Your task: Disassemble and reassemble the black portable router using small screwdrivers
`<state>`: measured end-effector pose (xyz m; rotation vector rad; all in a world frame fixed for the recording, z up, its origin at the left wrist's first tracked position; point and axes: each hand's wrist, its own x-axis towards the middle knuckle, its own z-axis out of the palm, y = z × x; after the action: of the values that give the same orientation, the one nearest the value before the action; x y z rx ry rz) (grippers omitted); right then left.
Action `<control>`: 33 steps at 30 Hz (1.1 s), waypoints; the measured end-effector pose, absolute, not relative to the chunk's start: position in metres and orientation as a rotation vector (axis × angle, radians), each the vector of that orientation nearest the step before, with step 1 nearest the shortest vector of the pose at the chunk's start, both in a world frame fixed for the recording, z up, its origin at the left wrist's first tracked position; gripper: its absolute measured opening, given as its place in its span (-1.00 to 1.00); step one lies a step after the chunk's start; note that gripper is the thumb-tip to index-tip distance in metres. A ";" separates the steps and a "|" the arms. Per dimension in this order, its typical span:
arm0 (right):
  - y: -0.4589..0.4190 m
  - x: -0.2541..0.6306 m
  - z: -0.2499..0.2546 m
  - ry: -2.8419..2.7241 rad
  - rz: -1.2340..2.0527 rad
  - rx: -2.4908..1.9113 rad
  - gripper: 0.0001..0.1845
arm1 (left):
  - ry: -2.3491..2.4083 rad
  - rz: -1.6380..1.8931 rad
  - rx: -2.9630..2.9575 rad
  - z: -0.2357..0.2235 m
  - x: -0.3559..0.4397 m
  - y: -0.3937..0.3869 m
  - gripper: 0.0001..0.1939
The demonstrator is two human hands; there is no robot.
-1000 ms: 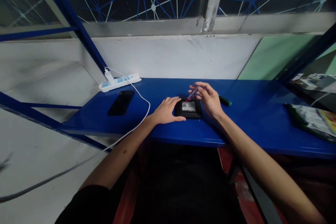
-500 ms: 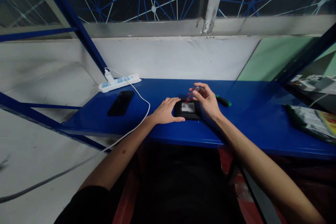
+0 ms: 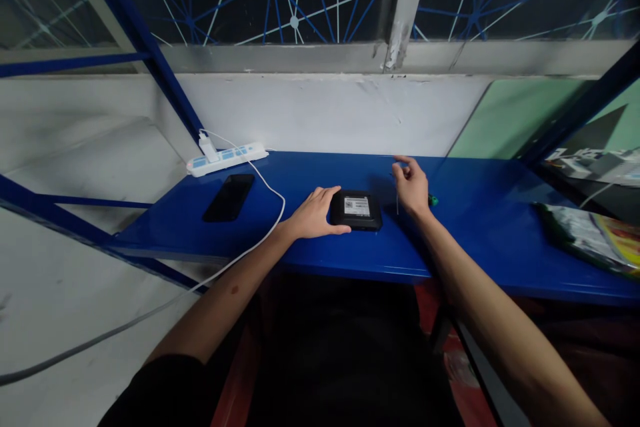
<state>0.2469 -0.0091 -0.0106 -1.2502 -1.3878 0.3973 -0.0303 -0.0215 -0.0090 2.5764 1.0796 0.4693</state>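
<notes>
A flat black box-shaped device (image 3: 340,221) with a white printed label (image 3: 357,206) lies on the blue table. My left hand (image 3: 316,213) grips its left side, the thumb along the near edge and the fingers at the far edge. To the right of the device, my right hand (image 3: 412,185) is raised over the table with curled fingers. It holds a screwdriver whose thin metal shaft (image 3: 397,204) points downward, apart from the device; its handle is mostly hidden by the fingers. Behind my right wrist, the green end of another tool (image 3: 433,200) shows on the table.
A black phone (image 3: 229,197) lies to the left. Behind it is a white power strip (image 3: 227,159) with a plugged-in charger, and its white cable (image 3: 284,203) crosses the table's left part. A shiny printed bag (image 3: 590,233) lies at the right. A white wall (image 3: 320,113) stands behind.
My right hand has moved to the right, lifting the screwdriver away from the device's label. It now covers most of the green-handled tool. My left hand stays on the device.
</notes>
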 end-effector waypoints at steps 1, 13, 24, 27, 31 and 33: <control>-0.010 0.247 -0.012 -1.425 0.352 -1.347 -0.63 | 1.079 0.471 2.576 -0.009 -0.030 -0.021 0.11; -0.027 0.227 -0.010 -1.698 0.022 -2.034 -0.56 | 1.033 0.502 2.600 -0.008 -0.029 -0.021 0.01; -0.032 0.291 0.011 -1.860 -0.290 -1.950 -0.67 | 1.000 0.523 2.593 -0.009 -0.031 -0.021 0.00; -0.027 0.326 0.004 -2.037 -0.092 -1.803 -0.64 | 1.002 0.530 2.588 -0.009 -0.031 -0.021 0.01; -0.030 0.351 -0.014 -1.887 0.149 -1.820 -0.48 | 1.014 0.510 2.591 -0.009 -0.031 -0.021 0.02; -0.032 0.352 -0.020 -1.845 0.145 -1.842 -0.43 | 1.027 0.499 2.591 -0.009 -0.031 -0.021 0.03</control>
<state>0.3519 -0.0325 -0.0200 -1.8421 -1.8445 0.1451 -0.0308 -0.0211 -0.0089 2.5909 1.0272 0.4987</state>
